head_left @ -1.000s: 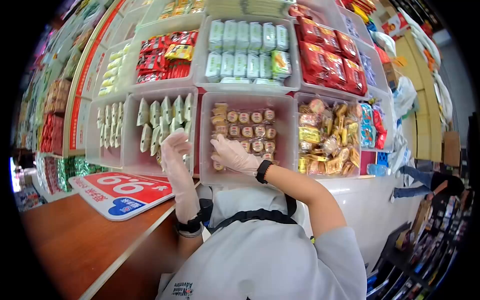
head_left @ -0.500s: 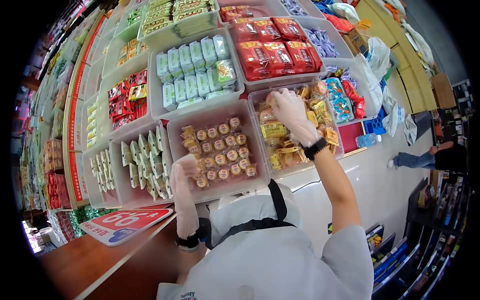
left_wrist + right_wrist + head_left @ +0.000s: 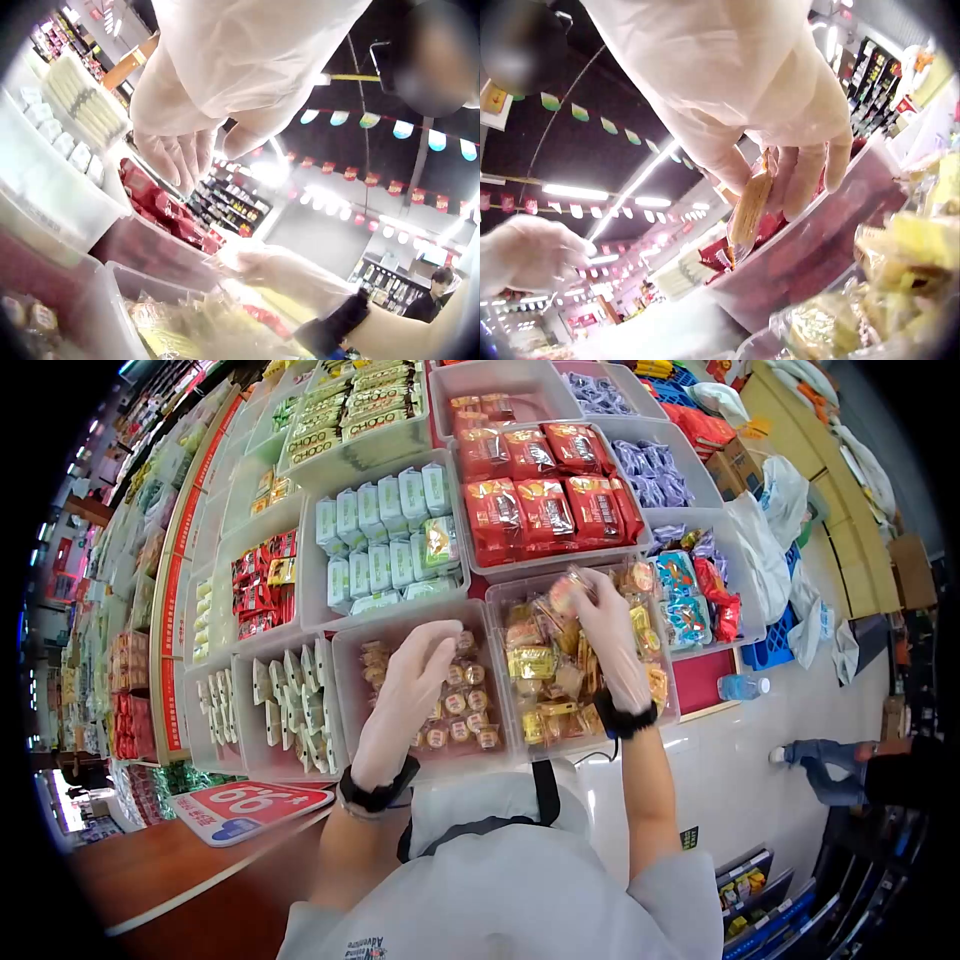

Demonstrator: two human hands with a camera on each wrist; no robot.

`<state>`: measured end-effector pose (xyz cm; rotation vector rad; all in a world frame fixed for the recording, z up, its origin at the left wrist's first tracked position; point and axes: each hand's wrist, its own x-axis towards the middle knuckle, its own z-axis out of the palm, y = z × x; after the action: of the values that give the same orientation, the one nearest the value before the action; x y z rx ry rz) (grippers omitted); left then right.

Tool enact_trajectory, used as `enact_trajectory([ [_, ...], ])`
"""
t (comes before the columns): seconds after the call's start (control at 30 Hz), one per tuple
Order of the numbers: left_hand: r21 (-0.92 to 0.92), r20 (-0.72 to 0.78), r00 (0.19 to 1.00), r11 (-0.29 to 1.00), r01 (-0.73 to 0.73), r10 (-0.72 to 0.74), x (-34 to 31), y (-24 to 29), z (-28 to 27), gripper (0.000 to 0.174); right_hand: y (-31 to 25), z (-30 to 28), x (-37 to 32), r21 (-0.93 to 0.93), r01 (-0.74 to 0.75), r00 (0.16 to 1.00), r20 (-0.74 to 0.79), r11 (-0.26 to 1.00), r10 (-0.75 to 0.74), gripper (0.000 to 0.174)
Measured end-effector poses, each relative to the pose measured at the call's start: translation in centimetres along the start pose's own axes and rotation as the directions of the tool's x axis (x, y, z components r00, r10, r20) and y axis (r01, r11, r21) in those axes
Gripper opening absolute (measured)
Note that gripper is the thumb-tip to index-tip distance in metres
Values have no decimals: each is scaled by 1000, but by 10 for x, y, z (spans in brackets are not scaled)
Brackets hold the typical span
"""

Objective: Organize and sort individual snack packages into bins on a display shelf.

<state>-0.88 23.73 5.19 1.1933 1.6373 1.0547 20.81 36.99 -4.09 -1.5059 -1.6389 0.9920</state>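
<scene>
Both hands wear thin see-through gloves. My right hand [image 3: 612,637] is over the bin of mixed wrapped snacks [image 3: 555,705]; its thumb and fingers pinch a clear-wrapped round snack [image 3: 568,592]. In the right wrist view that wrapped snack [image 3: 751,212] is seen edge-on between thumb and fingertips. Above the neighbouring bin of small round wrapped cakes [image 3: 457,703], my left hand [image 3: 405,695] hangs with its fingers loosely bent and nothing between them. The left wrist view shows the left hand [image 3: 225,82] with a gap between thumb and fingers.
Bins of red packets [image 3: 547,512], pale green packs [image 3: 372,518] and white pouches [image 3: 290,700] lie around. A price sign [image 3: 250,810] rests on the wooden surface at left. At right are a water bottle [image 3: 743,687] and a person's legs [image 3: 825,765].
The right hand went from the round-cake bin to the mixed-snack bin, where it now holds a wrapped snack. My left hand has moved over the round cakes. The head view has shifted.
</scene>
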Motion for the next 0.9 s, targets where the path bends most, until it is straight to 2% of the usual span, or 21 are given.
enact_trajectory([
  [0.03,68,48,999,997,-29,26,17,-5,7,25,2,-11,-7,81,-51,996,-75,995,57,32],
  [0.1,98,154,985,990,-97,81,64,-60,26,26,17,-27,-21,0,-63,988,-142,998,62,32],
  [0.13,238,212,977,971,-21,-30,75,-58,36,32,22,-32,-29,4,-29,992,-126,1000,29,33],
  [0.17,398,277,959,902,-168,56,87,-60,48,45,39,-36,-33,10,-35,991,-130,999,36,33],
  [0.23,577,448,889,730,-366,91,107,-79,73,72,78,-33,-41,-146,-38,992,-123,989,20,35],
  [0.27,584,527,849,714,-385,28,111,-87,83,86,89,-29,-50,-55,-51,986,-161,997,42,30],
  [0.3,589,599,799,699,-406,-41,115,-88,92,101,91,-31,-54,-49,-64,985,-166,997,55,30],
  [0.33,545,663,745,728,-416,-71,116,-88,97,118,90,-33,-58,112,-163,979,-102,980,174,28],
  [0.37,544,672,737,726,-421,-77,116,-92,102,118,87,-35,-63,264,-264,960,-20,928,279,26],
  [0.43,529,680,733,699,-481,-10,117,-98,112,120,87,-35,-68,338,-302,945,-14,891,326,25],
  [0.47,496,688,724,765,-411,-57,123,-101,113,120,93,-32,-70,252,-205,969,-82,946,232,25],
  [0.5,494,696,715,765,-413,-64,129,-112,113,120,98,-31,-70,155,-108,982,-139,982,130,26],
  [0.53,467,661,750,800,-377,-32,135,-127,112,125,93,-32,-69,249,-169,973,-111,954,201,27],
  [0.57,436,622,783,833,-342,-4,139,-142,109,129,87,-32,-68,249,-176,970,-119,952,211,27],
  [0.6,444,634,769,853,-273,-84,137,-126,107,127,82,-33,-67,241,-174,970,-127,955,209,27],
  [0.7,427,681,728,852,-304,-81,127,-104,108,129,85,-31,-67,201,-186,966,-139,962,216,27],
  [0.73,421,687,722,853,-307,-79,121,-100,111,129,80,-31,-68,64,-54,981,-184,996,65,27],
  [0.77,482,659,752,766,-426,5,115,-96,116,126,75,-33,-69,-79,76,974,-205,994,-91,27],
  [0.8,540,633,768,657,-526,95,111,-92,121,122,64,-41,-73,-13,48,976,-211,999,-49,28],
  [0.83,533,639,763,662,-527,94,107,-81,126,122,63,-49,-77,-19,39,976,-212,999,-42,28],
  [0.9,522,659,688,474,-709,303,99,-60,136,116,71,-70,-87,-172,-50,874,-485,984,-40,28],
])
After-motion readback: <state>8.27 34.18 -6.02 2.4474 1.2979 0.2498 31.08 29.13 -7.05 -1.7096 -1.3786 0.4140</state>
